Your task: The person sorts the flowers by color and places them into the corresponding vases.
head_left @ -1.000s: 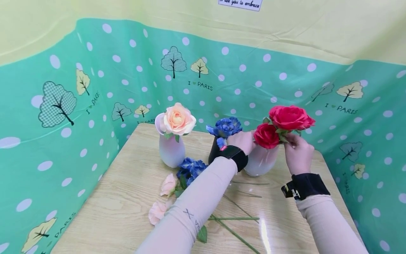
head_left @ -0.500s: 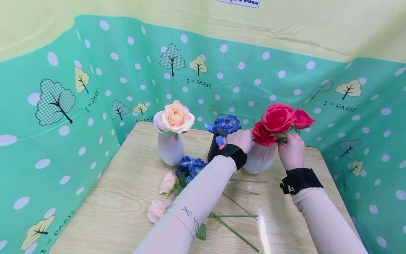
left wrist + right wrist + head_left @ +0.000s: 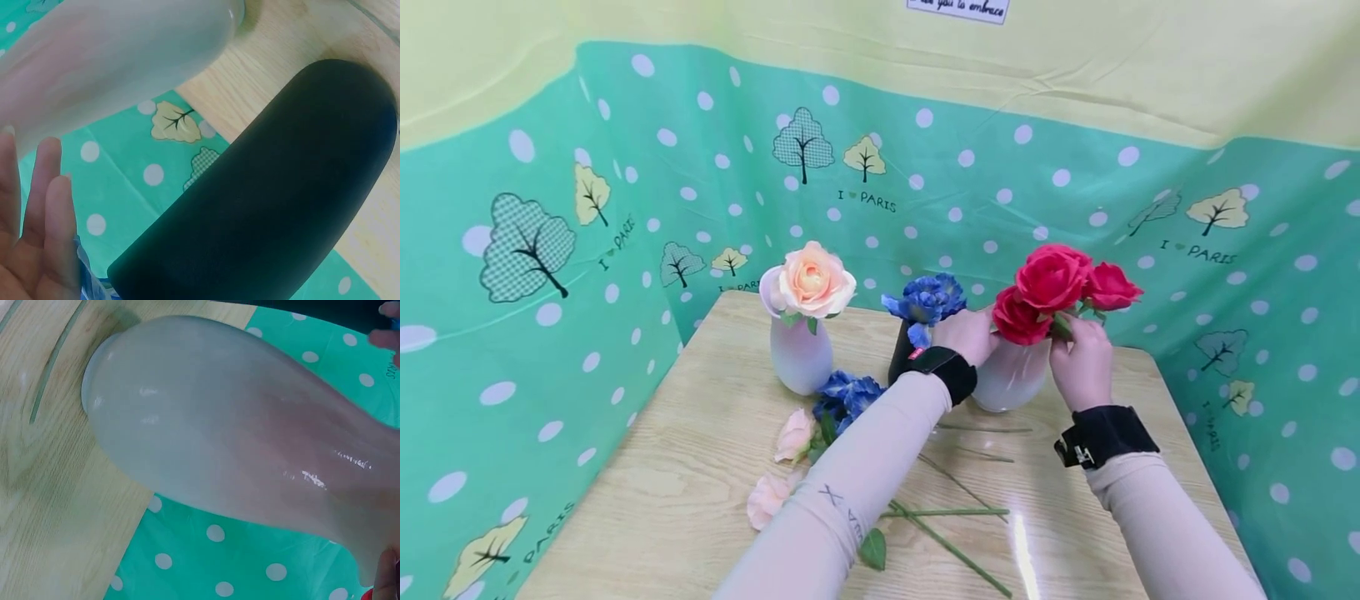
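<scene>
A pinkish-white vase [image 3: 1011, 379] stands at the right with several red roses [image 3: 1054, 279] in its mouth. My left hand [image 3: 966, 335] holds the vase near its rim; in the left wrist view some left fingers [image 3: 59, 225] are fairly straight, while thumb and index are out of sight. My right hand [image 3: 1082, 358] pinches a red rose just under the bloom, at its green stem. In the right wrist view only a right fingertip [image 3: 385, 575] shows beside the vase's neck. A black vase [image 3: 269, 194] with a blue flower [image 3: 925, 298] stands by my left wrist.
Another pale vase [image 3: 801, 358] holds a peach rose [image 3: 814, 281] at the left. Loose blue flowers [image 3: 847, 395] and pink roses [image 3: 769, 500] lie on the wooden table [image 3: 670, 467], their green stems [image 3: 951, 548] reaching right. A green dotted cloth [image 3: 700, 167] encloses the table.
My right hand has shifted left and slightly down, turning the red roses; a third bloom now shows at the right. My left hand stays at the vase.
</scene>
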Motion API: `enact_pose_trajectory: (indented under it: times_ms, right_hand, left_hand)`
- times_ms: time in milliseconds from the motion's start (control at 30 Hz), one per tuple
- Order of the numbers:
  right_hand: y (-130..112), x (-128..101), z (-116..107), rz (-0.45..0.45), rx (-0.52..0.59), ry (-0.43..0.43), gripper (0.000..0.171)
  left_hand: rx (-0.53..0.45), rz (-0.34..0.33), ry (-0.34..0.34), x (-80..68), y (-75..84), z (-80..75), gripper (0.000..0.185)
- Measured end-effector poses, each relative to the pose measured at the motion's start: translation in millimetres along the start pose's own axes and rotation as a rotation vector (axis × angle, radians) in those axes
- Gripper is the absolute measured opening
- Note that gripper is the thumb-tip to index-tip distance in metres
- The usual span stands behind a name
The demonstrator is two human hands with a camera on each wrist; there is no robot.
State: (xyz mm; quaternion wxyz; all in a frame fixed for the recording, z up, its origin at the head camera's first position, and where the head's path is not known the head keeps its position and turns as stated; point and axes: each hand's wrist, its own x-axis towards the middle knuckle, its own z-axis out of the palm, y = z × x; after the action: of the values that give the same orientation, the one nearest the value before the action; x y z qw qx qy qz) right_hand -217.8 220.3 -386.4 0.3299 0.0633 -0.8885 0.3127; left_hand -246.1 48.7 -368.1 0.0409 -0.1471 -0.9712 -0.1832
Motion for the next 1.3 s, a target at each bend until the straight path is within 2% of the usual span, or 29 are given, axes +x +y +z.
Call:
enact_pose_trajectory:
  times_ms: [233,400,500,667,800,967,1067,1167,1233,1300]
  right_hand:
    - [-3,-6,1,-0.005,0.077,0.025,0.031]
    - [-3,-10,1,-0.005,0.113,0.039,0.030]
    - [-5,-11,0,-0.025,0.136,0.063,0.029]
    - [-11,-12,-2,-0.084,0.164,0.136,0.030]
    - [-17,-12,-2,-0.123,0.166,0.200,0.030]
    - [-24,-13,-2,-0.152,0.161,0.251,0.028]
    - [-29,-17,-1,-0.175,0.179,0.281,0.028]
    - [-34,-20,-1,-0.210,0.207,0.309,0.028]
    - [-39,-24,1,-0.242,0.246,0.326,0.027]
    - [-42,-29,5,-0.291,0.279,0.327,0.028]
  left_hand:
    - [-0.016,0.011,0.032,-0.7,-4.7,-0.4,0.021]
    - [-0.047,0.026,0.053,-2.0,-8.4,-0.8,0.033]
    - [-0.073,0.035,0.063,-3.0,-13.4,-3.7,0.042]
    - [-0.137,0.070,0.089,-6.3,-25.7,-9.7,0.044]
    - [-0.180,0.115,0.163,-9.3,-35.8,-10.8,0.041]
    - [-0.229,0.152,0.316,-13.0,-48.4,-5.8,0.035]
    - [-0.246,0.137,0.414,-15.4,-56.8,-0.2,0.032]
    - [-0.257,0.095,0.470,-17.5,-65.2,4.7,0.033]
    - [-0.256,0.053,0.478,-18.5,-69.7,7.4,0.039]
    - [-0.258,-0.012,0.457,-18.8,-73.1,10.3,0.052]
